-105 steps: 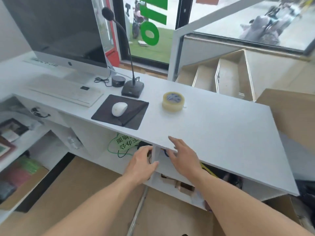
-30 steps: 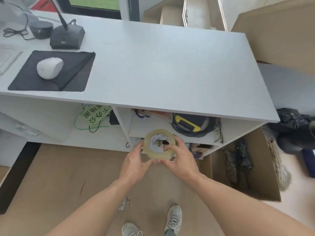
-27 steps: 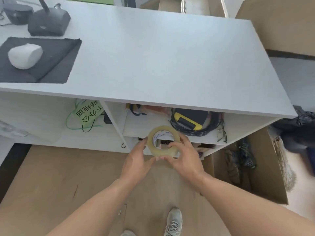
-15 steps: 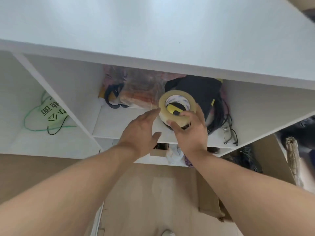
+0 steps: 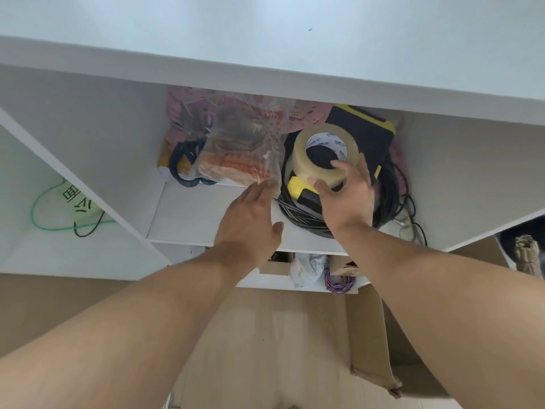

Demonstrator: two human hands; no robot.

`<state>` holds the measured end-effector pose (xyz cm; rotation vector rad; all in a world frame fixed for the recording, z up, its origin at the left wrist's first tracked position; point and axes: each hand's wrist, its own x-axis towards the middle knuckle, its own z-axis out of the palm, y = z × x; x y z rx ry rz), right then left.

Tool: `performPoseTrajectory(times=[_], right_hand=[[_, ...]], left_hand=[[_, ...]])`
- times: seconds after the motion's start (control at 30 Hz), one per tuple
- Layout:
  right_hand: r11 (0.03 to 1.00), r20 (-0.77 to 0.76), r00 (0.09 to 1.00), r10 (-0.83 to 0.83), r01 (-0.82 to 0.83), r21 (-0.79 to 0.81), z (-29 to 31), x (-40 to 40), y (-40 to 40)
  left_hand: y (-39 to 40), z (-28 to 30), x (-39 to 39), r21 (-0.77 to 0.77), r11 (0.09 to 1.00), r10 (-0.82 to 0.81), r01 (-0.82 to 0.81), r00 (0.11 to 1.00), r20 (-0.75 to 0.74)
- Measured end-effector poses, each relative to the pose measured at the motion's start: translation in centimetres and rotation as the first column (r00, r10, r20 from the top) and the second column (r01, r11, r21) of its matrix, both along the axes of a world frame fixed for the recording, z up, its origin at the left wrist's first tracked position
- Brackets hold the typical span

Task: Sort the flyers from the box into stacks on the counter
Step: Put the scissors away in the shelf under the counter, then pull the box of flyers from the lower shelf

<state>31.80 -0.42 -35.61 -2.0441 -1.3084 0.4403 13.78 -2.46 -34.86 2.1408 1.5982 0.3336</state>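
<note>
Head view, looking into the open shelving under the white counter. Landmark for all positions: the upper shelf of the middle compartment.

Right hand: reaches in over the right part of the upper shelf and grips a roll of clear packing tape, thumb on the near rim, fingers curled round the far side. The roll is tilted, its core facing the camera, and is raised above the shelf contents.

Left hand: over the front middle of the upper shelf, fingers straight and relaxed, holding nothing. The fingertips reach the lower edge of a clear plastic bag; contact cannot be confirmed. The hands are apart, the left lower and to the left of the right.

Shelf contents: the plastic bag with reddish printed material inside lies at the rear left of the upper shelf. A black and yellow case sits at the rear right, behind the tape. A coil of black cable lies on the right part, under the right hand.

Below the upper shelf: a lower shelf holds a bundle of purple wire and small packages.

Left of the upper shelf, beyond the divider: a green tag with a green cord.

Flyers and their box cannot be identified with certainty.
</note>
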Motion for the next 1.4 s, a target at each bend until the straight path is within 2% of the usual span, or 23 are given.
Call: performPoseTrajectory(times=[0.1, 0.27, 0.4, 0.53, 0.63, 0.73, 0.83, 1.0, 1.1, 1.17, 1.27, 1.4], right_hand=[[0.999, 0.07, 0.997, 0.009, -0.006, -0.051, 0.0, 0.4, 1.3], [0.992, 0.094, 0.994, 0.064, -0.053, -0.111, 0.2, 0.0, -0.4], [0.944, 0.149, 0.954, 0.262, -0.221, -0.246, 1.8, -1.9, -5.2], [0.841, 0.009, 0.915, 0.404, -0.368, -0.397, 5.5, -4.7, -10.3], [0.779, -0.116, 0.879, 0.462, -0.465, -0.421, 9.2, -7.8, -13.5], [0.684, -0.17, 0.807, 0.566, -0.575, -0.449, 13.1, -11.6, -16.0], [0.564, -0.176, 0.711, 0.681, -0.662, -0.493, 16.9, -16.4, -18.4], [0.417, -0.193, 0.545, 0.816, -0.786, -0.457, 22.1, -25.9, -21.4], [0.319, -0.183, 0.441, 0.879, -0.828, -0.461, 24.1, -31.7, -23.0], [0.272, -0.163, 0.381, 0.91, -0.845, -0.46, 25.1, -35.7, -23.8], [0.215, -0.122, 0.304, 0.945, -0.856, -0.471, 25.8, -42.2, -25.0], [0.14, -0.092, 0.208, 0.974, -0.867, -0.478, 26.5, -50.7, -27.1]], left_hand=[[-0.8, -0.7, -0.5, -0.041, 0.999, 0.013, -0.013, 1.0, -0.014], [-2.7, -0.4, -1.7, -0.132, 0.991, 0.036, -0.033, 0.999, 0.015], [-4.9, 1.3, -3.2, -0.252, 0.963, 0.114, -0.093, 0.991, 0.073], [-8.3, 5.3, -5.6, -0.374, 0.894, 0.318, -0.249, 0.939, 0.135], [-12.8, 9.1, -9.0, -0.466, 0.81, 0.456, -0.355, 0.882, 0.121], [-18.0, 13.5, -12.8, -0.506, 0.738, 0.534, -0.446, 0.845, 0.033], [-23.6, 18.0, -16.2, -0.514, 0.66, 0.635, -0.548, 0.773, -0.009], [-29.4, 23.0, -21.5, -0.479, 0.492, 0.844, -0.727, 0.534, 0.057], [-32.3, 24.3, -25.9, -0.464, 0.385, 0.915, -0.798, 0.397, 0.077], [-34.4, 24.7, -29.4, -0.456, 0.335, 0.938, -0.825, 0.338, 0.078], [-37.2, 24.9, -35.4, -0.442, 0.295, 0.953, -0.847, 0.294, 0.072], [-40.4, 25.8, -43.8, -0.403, 0.283, 0.956, -0.871, 0.291, 0.042]])
